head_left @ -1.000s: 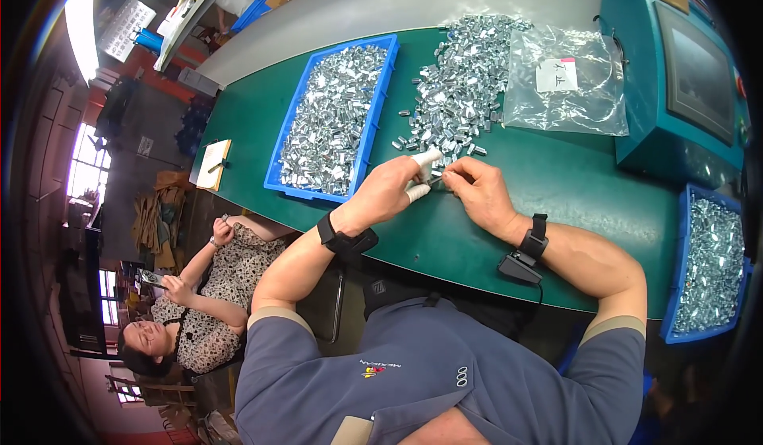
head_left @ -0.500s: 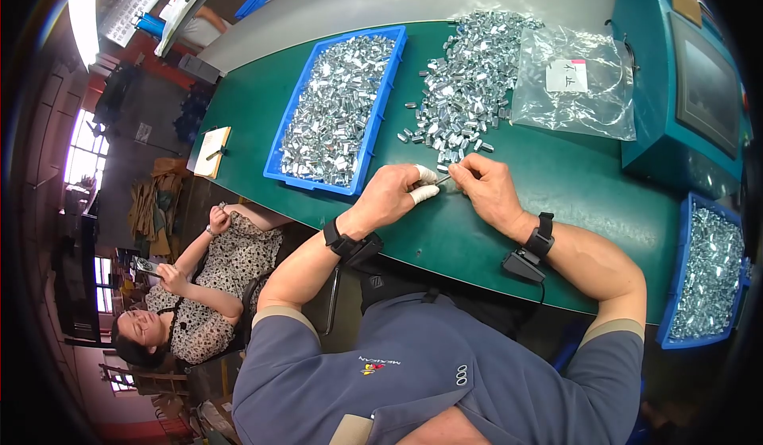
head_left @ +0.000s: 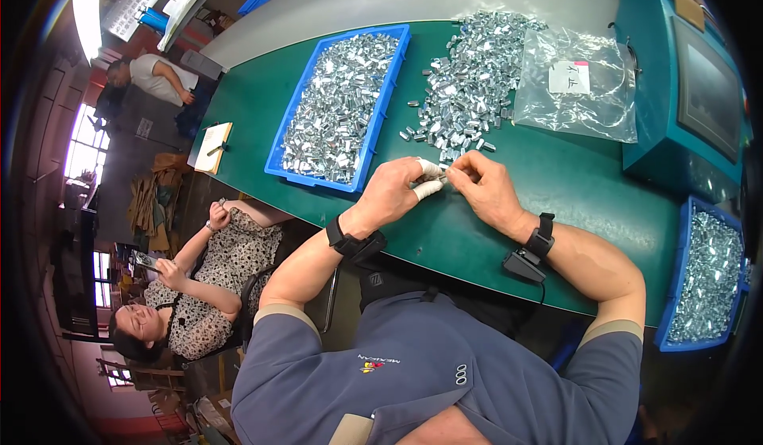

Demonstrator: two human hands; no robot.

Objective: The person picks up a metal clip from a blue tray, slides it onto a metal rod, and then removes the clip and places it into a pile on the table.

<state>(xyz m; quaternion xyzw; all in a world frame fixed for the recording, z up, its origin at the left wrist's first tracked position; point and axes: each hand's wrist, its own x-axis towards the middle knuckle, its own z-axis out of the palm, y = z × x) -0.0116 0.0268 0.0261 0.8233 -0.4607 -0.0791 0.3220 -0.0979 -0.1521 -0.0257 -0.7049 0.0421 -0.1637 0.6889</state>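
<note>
Left hand (head_left: pixel 389 195): centre of frame; taped thumb and forefinger closed in against the right hand's tips. Right hand (head_left: pixel 486 195): thumb and forefinger pinched. Small metal part (head_left: pixel 443 170): apparently between both sets of fingertips, mostly hidden; long axis cannot be told. Loose metal pieces (head_left: pixel 469 87): heap just beyond the grip, upper centre; right hand nearer. Blue tray (head_left: pixel 384 99), filled: left of heap. Changed since half a second ago: less of the part shows; person in white shirt (head_left: pixel 159 77), upper left, shows more fully.

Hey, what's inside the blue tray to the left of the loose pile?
The blue tray holds many small silvery metal pieces. Whatever lies beneath the top layer is covered and can't be seen.
</note>
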